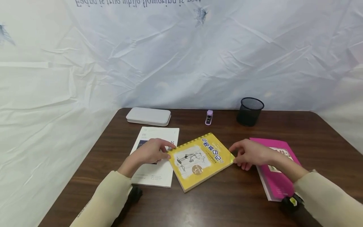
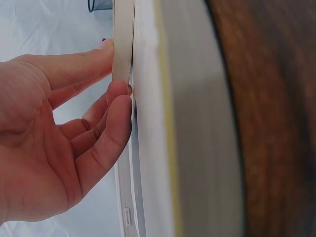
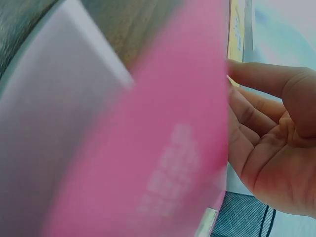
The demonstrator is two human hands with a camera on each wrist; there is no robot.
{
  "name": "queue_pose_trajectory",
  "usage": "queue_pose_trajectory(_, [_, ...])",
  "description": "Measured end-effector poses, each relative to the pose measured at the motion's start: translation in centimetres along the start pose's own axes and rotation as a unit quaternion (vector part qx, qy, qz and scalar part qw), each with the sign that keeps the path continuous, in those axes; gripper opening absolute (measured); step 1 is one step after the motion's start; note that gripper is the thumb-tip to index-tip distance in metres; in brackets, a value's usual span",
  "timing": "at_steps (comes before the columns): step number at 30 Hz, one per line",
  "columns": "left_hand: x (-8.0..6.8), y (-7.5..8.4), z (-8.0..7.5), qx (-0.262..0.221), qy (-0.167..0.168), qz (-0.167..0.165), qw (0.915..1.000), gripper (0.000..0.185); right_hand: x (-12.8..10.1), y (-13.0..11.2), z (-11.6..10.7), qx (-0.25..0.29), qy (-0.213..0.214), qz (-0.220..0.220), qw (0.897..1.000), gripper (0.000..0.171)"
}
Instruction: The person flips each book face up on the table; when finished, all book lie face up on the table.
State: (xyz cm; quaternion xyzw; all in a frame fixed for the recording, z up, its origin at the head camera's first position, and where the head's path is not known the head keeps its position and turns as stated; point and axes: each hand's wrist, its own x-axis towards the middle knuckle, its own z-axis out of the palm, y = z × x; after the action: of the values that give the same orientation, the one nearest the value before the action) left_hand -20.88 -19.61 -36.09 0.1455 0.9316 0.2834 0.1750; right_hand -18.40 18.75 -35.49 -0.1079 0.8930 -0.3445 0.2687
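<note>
Brown bench (image 1: 227, 201), three books lying flat on it. White book (image 1: 158, 157) left, pink book (image 1: 276, 176) right, yellow book (image 1: 199, 160) between them, skewed. Left hand (image 1: 150, 153) fingertips touch the yellow book's left corner, grip loose, fingers near straight. Right hand (image 1: 249, 154) touches its right corner, fingers relaxed, pinching nothing. Behind: white case (image 1: 148, 116), mesh cup (image 1: 250, 111), purple stapler (image 1: 209, 117).

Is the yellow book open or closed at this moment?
Closed. The yellow book lies flat on the table, front cover up, with the left hand and right hand touching its opposite corners.
</note>
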Motion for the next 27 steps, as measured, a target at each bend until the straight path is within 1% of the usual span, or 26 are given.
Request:
queue_pose_trajectory(7, [-0.1, 0.0, -0.4, -0.001, -0.006, -0.002, 1.0, 0.038, -0.2, -1.3, -0.4, -0.025, -0.013, 0.012, 1.0, 0.049])
queue_pose_trajectory(16, [-0.3, 0.1, -1.1, -0.001, -0.014, 0.004, 0.9999, 0.038, -0.4, -3.2, -0.9, -0.075, -0.052, 0.026, 0.996, 0.049])
queue_pose_trajectory(19, [-0.4, 0.2, -1.1, -0.002, -0.019, 0.003, 0.9998, 0.038, -0.4, -3.2, -1.0, -0.07, -0.051, 0.029, 0.996, 0.048])
queue_pose_trajectory(23, [-0.3, 0.3, -1.0, -0.004, -0.029, 0.006, 0.9995, 0.038, -0.4, -2.9, -1.0, -0.049, -0.043, 0.035, 0.997, 0.047])
queue_pose_trajectory(27, [-0.3, 0.2, -0.8, 0.0, -0.032, 0.017, 0.9993, 0.039, 0.1, -2.5, -0.9, -0.048, -0.025, 0.032, 0.998, 0.047])
